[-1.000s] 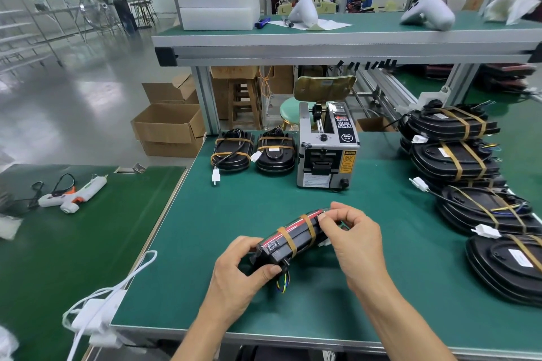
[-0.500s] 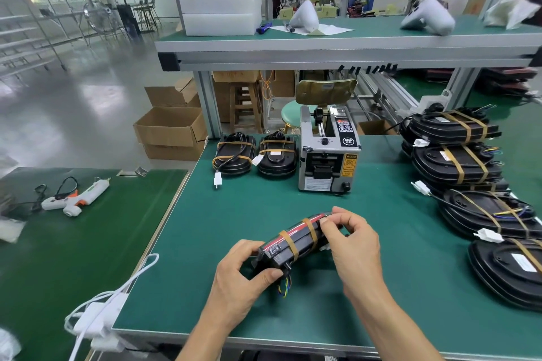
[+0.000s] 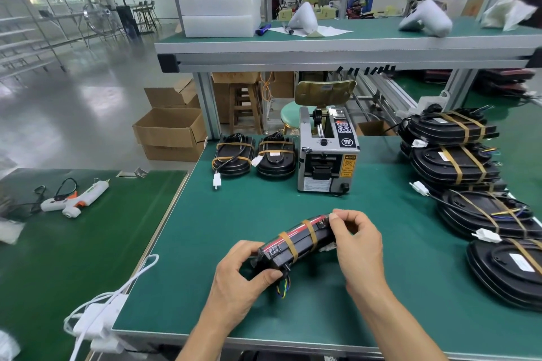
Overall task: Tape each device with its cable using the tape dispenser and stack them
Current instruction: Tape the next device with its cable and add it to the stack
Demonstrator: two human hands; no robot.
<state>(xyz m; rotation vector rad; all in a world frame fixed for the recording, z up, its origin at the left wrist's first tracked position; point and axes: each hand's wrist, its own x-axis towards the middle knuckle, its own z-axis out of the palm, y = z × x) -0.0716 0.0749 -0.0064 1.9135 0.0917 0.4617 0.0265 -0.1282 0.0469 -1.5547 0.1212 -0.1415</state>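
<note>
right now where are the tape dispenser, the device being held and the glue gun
tape dispenser (image 3: 327,161), head view, on its grey front face
device in the hands (image 3: 296,245), head view, on the black side between its two tape bands
glue gun (image 3: 76,198), head view, on its white body

The flat green-topped desk (image 3: 249,214) carries a boxy grey metal tape dispenser (image 3: 327,161) with a black panel and a yellow warning label. The black plastic device (image 3: 296,246) shows a red stripe and two tan tape bands; blue, yellow and green wires hang below it.
</note>
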